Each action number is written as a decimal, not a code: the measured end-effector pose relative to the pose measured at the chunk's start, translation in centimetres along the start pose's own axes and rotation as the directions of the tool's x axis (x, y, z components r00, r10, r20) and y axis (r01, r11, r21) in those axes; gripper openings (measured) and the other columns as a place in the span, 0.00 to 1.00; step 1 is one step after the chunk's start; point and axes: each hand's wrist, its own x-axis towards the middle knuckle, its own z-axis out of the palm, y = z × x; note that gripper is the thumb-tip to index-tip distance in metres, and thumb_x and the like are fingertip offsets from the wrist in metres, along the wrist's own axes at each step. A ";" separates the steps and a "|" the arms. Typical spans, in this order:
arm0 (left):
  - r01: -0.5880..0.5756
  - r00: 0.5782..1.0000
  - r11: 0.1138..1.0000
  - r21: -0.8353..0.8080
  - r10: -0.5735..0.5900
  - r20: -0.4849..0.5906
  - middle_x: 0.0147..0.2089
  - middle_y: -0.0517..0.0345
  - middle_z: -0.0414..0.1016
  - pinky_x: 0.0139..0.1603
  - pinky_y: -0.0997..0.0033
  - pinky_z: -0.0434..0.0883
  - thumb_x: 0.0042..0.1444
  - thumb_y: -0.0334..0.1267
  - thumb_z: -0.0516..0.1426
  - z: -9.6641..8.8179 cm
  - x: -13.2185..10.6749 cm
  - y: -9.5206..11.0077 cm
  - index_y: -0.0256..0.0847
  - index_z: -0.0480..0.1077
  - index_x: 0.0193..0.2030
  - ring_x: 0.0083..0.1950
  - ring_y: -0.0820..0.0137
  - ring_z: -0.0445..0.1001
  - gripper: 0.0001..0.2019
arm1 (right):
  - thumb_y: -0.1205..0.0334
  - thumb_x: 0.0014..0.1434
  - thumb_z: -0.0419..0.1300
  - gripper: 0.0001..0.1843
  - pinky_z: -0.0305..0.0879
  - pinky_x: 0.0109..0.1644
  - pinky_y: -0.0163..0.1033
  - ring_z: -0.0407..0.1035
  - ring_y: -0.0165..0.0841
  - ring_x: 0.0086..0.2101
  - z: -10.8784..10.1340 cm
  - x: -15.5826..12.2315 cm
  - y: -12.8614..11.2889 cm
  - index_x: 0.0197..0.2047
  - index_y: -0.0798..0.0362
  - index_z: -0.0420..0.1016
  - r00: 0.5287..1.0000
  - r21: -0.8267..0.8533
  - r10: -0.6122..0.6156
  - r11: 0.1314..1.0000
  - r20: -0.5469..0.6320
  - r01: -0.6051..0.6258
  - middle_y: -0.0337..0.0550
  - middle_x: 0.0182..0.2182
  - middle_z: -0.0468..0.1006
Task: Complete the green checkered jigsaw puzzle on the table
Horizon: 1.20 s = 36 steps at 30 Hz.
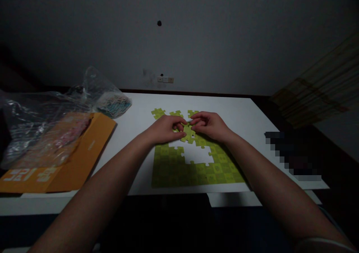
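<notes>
At the far left, crumpled clear plastic bags (pixel 42 122) are piled on the table (pixel 246 110). They partly cover an orange box (pixel 81 159), which lies flat with pale lettering at its near end. A further bag (pixel 113 103) with something printed in teal inside is seen just behind the box.

Right of the box, the left hand (pixel 165 129) is stretched forward, palm down. Its fingers are curled in narrowly, and the left edge of a green piece (pixel 188 132) is pinched between thumb and fingertips. The piece is held between the two hands at the far edge of the puzzle (pixel 179 170), slightly askew and touching the joined rows. The puzzle is laid flat in the middle of the table, and a white gap (pixel 196 155) is left open in it just nearer than the piece.

Three loose pieces (pixel 158 113) are lined up just beyond the hands. On the wall behind, a socket (pixel 165 79) is mounted low.

The right hand (pixel 210 125) is brought in from the other side, also palm down. Its fingers are bent closely, and the piece's right edge is gripped by their tips.

Farther right, a blurred patch (pixel 294 155) is seen at the table's edge. A striped mat (pixel 314 95) is set at a slant in the dark beyond it.
</notes>
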 end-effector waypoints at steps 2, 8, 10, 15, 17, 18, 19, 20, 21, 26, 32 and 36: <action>-0.012 1.000 0.999 0.049 0.011 0.022 0.39 0.54 0.87 0.42 0.62 0.73 0.54 0.40 0.72 -0.1 0.0 -0.1 0.49 0.87 0.54 0.37 0.61 0.83 0.19 | 0.55 0.48 0.83 0.25 0.84 0.43 0.44 0.80 0.33 0.32 0.2 0.0 0.0 0.49 0.49 0.86 1.000 0.013 -0.004 1.000 0.002 0.004 0.47 0.44 0.90; -0.005 0.997 0.997 0.072 0.000 0.073 0.37 0.56 0.88 0.41 0.62 0.74 0.51 0.38 0.71 0.0 -0.1 -0.1 0.50 0.87 0.55 0.36 0.61 0.83 0.22 | 0.55 0.51 0.82 0.23 0.85 0.48 0.48 0.82 0.36 0.36 0.4 0.0 0.3 0.49 0.47 0.86 0.998 -0.006 0.001 1.000 0.061 0.000 0.47 0.45 0.90; 0.014 0.996 0.998 0.069 -0.020 0.087 0.37 0.57 0.88 0.41 0.62 0.74 0.51 0.37 0.70 0.0 -0.2 0.0 0.50 0.87 0.56 0.36 0.61 0.83 0.23 | 0.55 0.52 0.81 0.22 0.85 0.49 0.49 0.83 0.36 0.36 0.4 0.0 0.3 0.49 0.47 0.87 0.997 -0.014 -0.001 1.000 0.078 0.002 0.47 0.46 0.90; 0.008 0.997 0.998 0.062 -0.013 0.080 0.35 0.57 0.88 0.37 0.64 0.71 0.50 0.38 0.72 -0.2 -0.1 0.2 0.49 0.88 0.53 0.33 0.62 0.82 0.21 | 0.52 0.57 0.77 0.17 0.84 0.48 0.48 0.83 0.36 0.37 0.3 -0.2 0.0 0.48 0.46 0.88 0.994 -0.060 -0.034 0.997 0.108 0.041 0.45 0.43 0.91; 0.007 0.995 0.996 0.087 -0.015 0.099 0.36 0.57 0.88 0.38 0.64 0.71 0.51 0.39 0.71 -0.2 -0.1 0.2 0.50 0.89 0.52 0.34 0.61 0.82 0.19 | 0.53 0.57 0.76 0.16 0.83 0.50 0.48 0.83 0.37 0.38 0.2 -0.4 -0.2 0.48 0.46 0.88 0.990 -0.068 -0.054 0.996 0.133 0.063 0.44 0.43 0.91; 0.003 0.994 0.995 0.103 -0.014 0.110 0.36 0.57 0.88 0.39 0.64 0.70 0.51 0.39 0.71 -0.2 -0.1 0.3 0.50 0.89 0.51 0.35 0.60 0.82 0.18 | 0.54 0.57 0.76 0.16 0.83 0.50 0.49 0.83 0.37 0.38 0.2 -0.5 -0.3 0.48 0.46 0.88 0.988 -0.074 -0.064 0.994 0.143 0.075 0.45 0.43 0.91; -0.005 0.993 0.994 0.113 -0.009 0.116 0.36 0.57 0.87 0.40 0.63 0.70 0.51 0.39 0.71 -0.2 -0.1 0.3 0.51 0.90 0.50 0.35 0.60 0.82 0.17 | 0.54 0.57 0.76 0.16 0.83 0.51 0.49 0.83 0.38 0.39 0.1 -0.6 -0.4 0.48 0.46 0.89 0.986 -0.083 -0.073 0.993 0.151 0.086 0.45 0.44 0.91; -0.015 0.993 0.993 0.118 0.001 0.116 0.36 0.56 0.87 0.40 0.63 0.70 0.51 0.39 0.71 -0.2 -0.1 0.3 0.51 0.90 0.48 0.35 0.60 0.82 0.16 | 0.55 0.57 0.75 0.15 0.83 0.52 0.50 0.83 0.38 0.39 0.0 -0.6 -0.5 0.48 0.46 0.89 0.985 -0.097 -0.080 0.991 0.154 0.096 0.45 0.44 0.91; -0.025 0.994 0.993 0.119 0.012 0.110 0.35 0.56 0.87 0.41 0.62 0.70 0.51 0.39 0.71 -0.1 0.0 0.3 0.52 0.90 0.47 0.35 0.60 0.81 0.15 | 0.56 0.57 0.75 0.14 0.83 0.52 0.50 0.84 0.39 0.40 -0.1 -0.7 -0.6 0.47 0.46 0.89 0.985 -0.115 -0.085 0.988 0.153 0.103 0.45 0.43 0.91; -0.044 0.995 0.991 0.126 0.032 0.100 0.33 0.57 0.85 0.42 0.61 0.71 0.49 0.38 0.72 0.2 0.1 0.2 0.55 0.90 0.44 0.34 0.60 0.80 0.14 | 0.63 0.58 0.69 0.15 0.81 0.56 0.52 0.84 0.42 0.45 -0.6 -0.7 -0.7 0.48 0.43 0.89 0.987 -0.217 -0.087 0.969 0.137 0.116 0.43 0.44 0.91; -0.020 0.995 0.993 0.115 0.009 0.096 0.34 0.57 0.84 0.43 0.60 0.70 0.49 0.39 0.73 0.3 0.2 0.2 0.54 0.90 0.45 0.34 0.60 0.78 0.15 | 0.66 0.58 0.67 0.17 0.80 0.54 0.50 0.84 0.41 0.43 -0.8 -0.7 -0.5 0.48 0.42 0.90 0.983 -0.278 -0.097 0.951 0.156 0.138 0.42 0.43 0.90; -0.080 0.990 0.957 0.277 0.043 0.137 0.44 0.52 0.84 0.48 0.57 0.72 0.58 0.51 0.71 0.2 0.0 0.6 0.49 0.86 0.56 0.42 0.58 0.79 0.21 | 0.68 0.59 0.66 0.18 0.79 0.56 0.49 0.84 0.41 0.45 -0.9 -0.6 -0.5 0.49 0.43 0.90 0.978 -0.318 -0.112 0.934 0.173 0.163 0.43 0.44 0.91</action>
